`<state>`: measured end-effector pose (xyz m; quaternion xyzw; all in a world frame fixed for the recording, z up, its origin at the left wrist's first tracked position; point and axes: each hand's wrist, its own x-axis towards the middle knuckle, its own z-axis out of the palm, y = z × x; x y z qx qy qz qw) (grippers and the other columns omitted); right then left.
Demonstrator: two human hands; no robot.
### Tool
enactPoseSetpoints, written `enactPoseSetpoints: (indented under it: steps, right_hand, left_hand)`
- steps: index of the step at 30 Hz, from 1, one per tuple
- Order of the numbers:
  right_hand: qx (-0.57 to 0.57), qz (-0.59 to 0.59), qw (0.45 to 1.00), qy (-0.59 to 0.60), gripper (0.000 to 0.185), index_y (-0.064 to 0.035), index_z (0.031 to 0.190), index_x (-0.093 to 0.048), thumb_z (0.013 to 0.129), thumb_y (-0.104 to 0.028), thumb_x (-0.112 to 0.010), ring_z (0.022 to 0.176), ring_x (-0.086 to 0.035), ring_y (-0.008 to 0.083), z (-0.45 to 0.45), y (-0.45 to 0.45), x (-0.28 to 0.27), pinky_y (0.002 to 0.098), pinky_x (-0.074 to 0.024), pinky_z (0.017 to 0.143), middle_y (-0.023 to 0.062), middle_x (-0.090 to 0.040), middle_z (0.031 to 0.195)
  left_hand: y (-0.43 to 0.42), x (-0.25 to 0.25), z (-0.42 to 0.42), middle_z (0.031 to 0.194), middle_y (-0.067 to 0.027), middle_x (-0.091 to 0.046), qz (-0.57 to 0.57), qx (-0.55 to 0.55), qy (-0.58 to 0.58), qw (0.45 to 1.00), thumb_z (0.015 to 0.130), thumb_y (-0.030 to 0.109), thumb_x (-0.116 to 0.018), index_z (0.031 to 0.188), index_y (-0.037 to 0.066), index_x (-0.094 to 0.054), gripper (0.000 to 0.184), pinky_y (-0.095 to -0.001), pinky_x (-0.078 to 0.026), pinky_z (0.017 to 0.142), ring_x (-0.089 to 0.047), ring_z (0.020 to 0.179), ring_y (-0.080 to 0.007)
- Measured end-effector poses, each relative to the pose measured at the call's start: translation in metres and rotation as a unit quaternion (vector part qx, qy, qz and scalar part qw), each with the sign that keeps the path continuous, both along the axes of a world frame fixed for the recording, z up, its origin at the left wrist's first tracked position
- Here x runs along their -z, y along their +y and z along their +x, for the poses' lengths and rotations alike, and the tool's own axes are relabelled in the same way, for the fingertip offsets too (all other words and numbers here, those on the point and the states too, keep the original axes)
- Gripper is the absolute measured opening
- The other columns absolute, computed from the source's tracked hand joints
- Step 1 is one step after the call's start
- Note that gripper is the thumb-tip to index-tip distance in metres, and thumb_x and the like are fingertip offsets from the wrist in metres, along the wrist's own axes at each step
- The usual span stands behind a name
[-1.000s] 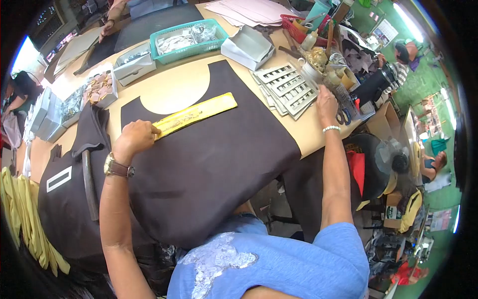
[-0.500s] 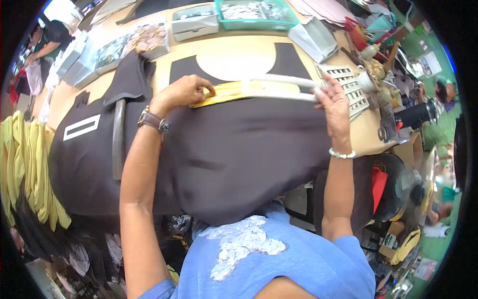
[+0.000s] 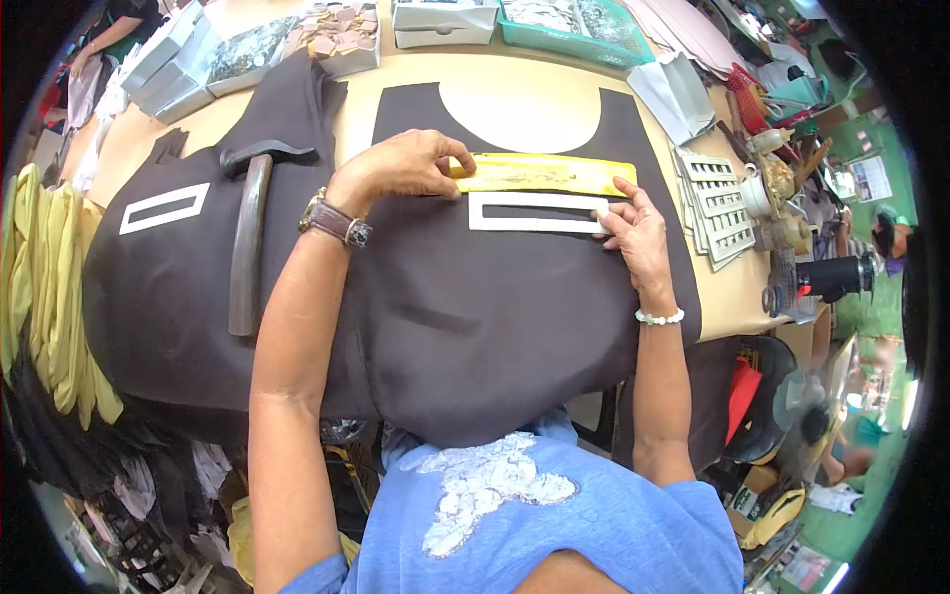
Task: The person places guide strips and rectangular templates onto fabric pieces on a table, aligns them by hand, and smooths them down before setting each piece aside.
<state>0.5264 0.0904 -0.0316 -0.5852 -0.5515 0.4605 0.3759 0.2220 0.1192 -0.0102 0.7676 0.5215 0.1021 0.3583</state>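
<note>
My left hand point(image 3: 418, 166) pinches the left end of a yellow ruler-like strip point(image 3: 539, 173), which lies flat across dark fabric point(image 3: 475, 287). Just below the strip is a white rectangular frame point(image 3: 534, 226) with a long open slot. The thumb and fingers of my right hand point(image 3: 638, 233) are closed on this frame's right end, while one fingertip reaches the strip's right end. A hammer point(image 3: 252, 233) with a curved dark head rests on the fabric to the left. Beside it lies a second white frame point(image 3: 165, 208).
Along the back of the table point(image 3: 495, 99) stand a box of pinkish pieces point(image 3: 334, 35), a white box point(image 3: 443, 25) and a teal basket point(image 3: 574, 30). White slotted sheets point(image 3: 717, 203) are stacked at right. Yellow cloths point(image 3: 54, 287) hang at the left edge.
My right hand has brought the white frame down and left, from raised above the fabric to flat below the yellow strip. My left hand keeps holding the strip. The camera view has shifted.
</note>
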Motion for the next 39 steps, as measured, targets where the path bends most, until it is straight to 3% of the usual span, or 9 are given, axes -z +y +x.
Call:
enactPoseSetpoints:
  steps: [8, 16, 23, 25, 28, 39]
  right_hand:
    - [0.010, -0.004, 0.999, 0.031, 0.055, 0.0071, 0.129, -0.039, 0.079, 0.001, -0.061, 0.062, -0.061, 0.0088, -0.001, 0.000, -0.001, 0.0163, -0.0450, 0.047, 0.0082, -0.065, 0.081]
    - [0.017, -0.016, 0.999, 0.049, 0.055, 0.0064, 0.129, -0.040, 0.079, 0.000, -0.063, 0.061, -0.060, 0.0084, -0.002, 0.001, -0.001, 0.0160, -0.0440, 0.047, 0.0069, -0.065, 0.081]
    - [0.060, 0.073, 0.992, -0.087, 0.054, 0.0086, 0.126, -0.043, 0.078, -0.001, -0.064, 0.065, -0.058, 0.0067, -0.002, -0.004, -0.006, 0.0192, -0.0458, 0.063, 0.0054, -0.064, 0.076]
    - [0.055, 0.068, 0.994, -0.071, 0.053, 0.0084, 0.125, -0.044, 0.077, -0.001, -0.065, 0.065, -0.058, 0.0067, 0.005, -0.003, 0.001, 0.0191, -0.0458, 0.063, 0.0055, -0.064, 0.075]
    - [0.061, 0.069, 0.994, -0.052, 0.052, 0.0083, 0.123, -0.047, 0.076, -0.001, -0.067, 0.065, -0.058, 0.0070, 0.006, -0.003, 0.005, 0.0194, -0.0463, 0.063, 0.0059, -0.064, 0.074]
    - [0.079, 0.085, 0.992, -0.048, 0.051, 0.0082, 0.120, -0.049, 0.074, 0.000, -0.068, 0.064, -0.058, 0.0062, 0.001, -0.003, 0.007, 0.0192, -0.0469, 0.062, 0.0063, -0.065, 0.073]
  left_hand:
    - [0.000, 0.005, 0.003, 0.084, -0.0119, -0.066, 0.005, -0.008, 0.008, 1.000, 0.059, 0.027, -0.082, 0.103, 0.010, -0.065, 0.051, -0.0319, -0.051, 0.072, -0.064, 0.080, -0.0247]
    - [-0.005, 0.000, 0.010, 0.080, -0.0114, -0.062, 0.064, -0.007, 0.055, 0.996, 0.062, 0.033, -0.080, 0.100, 0.011, -0.063, 0.047, -0.0375, -0.047, 0.071, -0.061, 0.079, -0.0263]
    - [-0.010, 0.002, 0.014, 0.073, -0.0099, -0.057, 0.105, -0.015, 0.048, 0.993, 0.064, 0.029, -0.079, 0.097, 0.010, -0.060, 0.042, -0.0380, -0.044, 0.067, -0.057, 0.076, -0.0252]
    - [-0.008, 0.003, 0.014, 0.073, -0.0088, -0.058, 0.095, -0.014, 0.043, 0.994, 0.064, 0.027, -0.079, 0.096, 0.009, -0.060, 0.041, -0.0364, -0.044, 0.065, -0.057, 0.073, -0.0236]
    - [-0.008, -0.005, 0.016, 0.082, -0.0139, -0.063, 0.046, -0.022, 0.067, 0.996, 0.065, 0.030, -0.078, 0.099, 0.010, -0.061, 0.043, -0.0405, -0.047, 0.074, -0.062, 0.083, -0.0316]
    - [-0.011, -0.004, 0.017, 0.081, -0.0115, -0.061, 0.063, -0.033, 0.057, 0.996, 0.065, 0.027, -0.079, 0.101, 0.010, -0.061, 0.043, -0.0372, -0.047, 0.072, -0.060, 0.080, -0.0267]
